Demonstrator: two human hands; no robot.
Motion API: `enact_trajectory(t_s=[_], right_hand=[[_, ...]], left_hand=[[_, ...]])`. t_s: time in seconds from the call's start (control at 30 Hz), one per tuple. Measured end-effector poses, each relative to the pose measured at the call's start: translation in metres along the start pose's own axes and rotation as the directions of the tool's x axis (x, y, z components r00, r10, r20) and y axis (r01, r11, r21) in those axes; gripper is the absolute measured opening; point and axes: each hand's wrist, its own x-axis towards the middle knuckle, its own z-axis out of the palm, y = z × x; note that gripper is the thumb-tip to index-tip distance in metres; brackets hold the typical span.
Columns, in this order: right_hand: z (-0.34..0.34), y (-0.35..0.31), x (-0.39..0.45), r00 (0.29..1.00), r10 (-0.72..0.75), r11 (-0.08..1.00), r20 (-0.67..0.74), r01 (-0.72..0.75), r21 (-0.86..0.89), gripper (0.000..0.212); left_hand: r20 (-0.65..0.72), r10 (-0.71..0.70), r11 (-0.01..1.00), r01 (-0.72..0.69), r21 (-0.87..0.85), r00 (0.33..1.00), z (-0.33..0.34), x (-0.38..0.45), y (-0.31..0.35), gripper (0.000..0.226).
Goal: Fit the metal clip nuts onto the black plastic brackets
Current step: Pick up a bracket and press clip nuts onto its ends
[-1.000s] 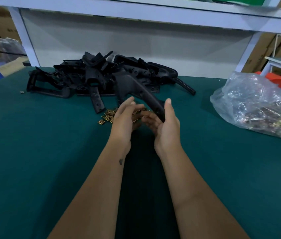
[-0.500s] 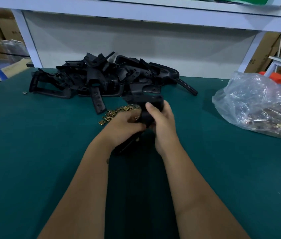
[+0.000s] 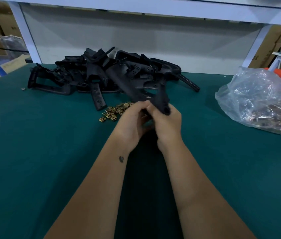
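Right hand curls around the bracket, steadying its end just past the left hand, whose pinched fingertips likely press a clip.

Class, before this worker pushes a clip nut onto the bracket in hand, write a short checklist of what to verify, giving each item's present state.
1. Black plastic bracket held by both hands: ok, right hand grips its near end, left hand curls at it.
2. Clip nut already in the fingers: cannot tell, hidden.
3. Loose brass-coloured metal clip nuts within reach: ok, beside the left hand.
4. More brackets available: ok, black pile behind.
5. Spare stock: ok, clear plastic bag on the green table mat.
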Motion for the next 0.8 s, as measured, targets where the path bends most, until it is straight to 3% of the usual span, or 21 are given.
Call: enact_trajectory(t_s=[0.1, 0.17, 0.27, 0.4, 0.5, 0.57, 0.63, 0.8], right_hand=[[0.011, 0.007, -0.008, 0.973, -0.083, 0.878, 0.216, 0.174, -0.446, 0.004], [0.014, 0.013, -0.009, 0.937, -0.125, 0.729, 0.326, 0.309, -0.611, 0.021], [0.007, 0.012, 0.002, 0.931, -0.235, 0.566, 0.279, 0.364, -0.740, 0.039], [-0.021, 0.003, 0.026, 0.964, -0.242, 0.459, 0.111, 0.215, -0.862, 0.048], [-0.034, 0.001, 0.038, 0.978, -0.121, 0.391, 0.170, 0.204, -0.897, 0.054], [-0.035, 0.003, 0.043, 0.976, -0.019, 0.238, 0.218, 0.216, -0.947, 0.048], [-0.033, 0.007, 0.044, 0.971, -0.012, 0.138, 0.238, 0.237, -0.962, 0.043], [-0.030, 0.008, 0.040, 0.962, -0.119, 0.123, 0.247, 0.261, -0.957, 0.024]], left_hand=[[-0.308, 0.109, 0.991, -0.126, -0.035, 0.945, 0.000, 0.008, 0.000, 0.017], [-0.423, 0.153, 0.974, -0.209, -0.091, 0.893, -0.011, 0.011, 0.005, 0.012], [-0.496, 0.143, 0.935, -0.281, -0.217, 0.857, -0.031, 0.014, 0.013, 0.011], [-0.487, 0.064, 0.903, -0.258, -0.344, 0.871, -0.040, 0.017, 0.016, 0.019], [-0.450, 0.019, 0.909, -0.202, -0.364, 0.893, -0.038, 0.021, 0.015, 0.015], [-0.422, 0.014, 0.924, -0.173, -0.341, 0.907, -0.035, 0.023, 0.014, 0.018], [-0.387, 0.018, 0.937, -0.151, -0.316, 0.922, -0.034, 0.024, 0.012, 0.019], [-0.355, 0.024, 0.953, -0.129, -0.275, 0.935, -0.031, 0.025, 0.010, 0.018]])
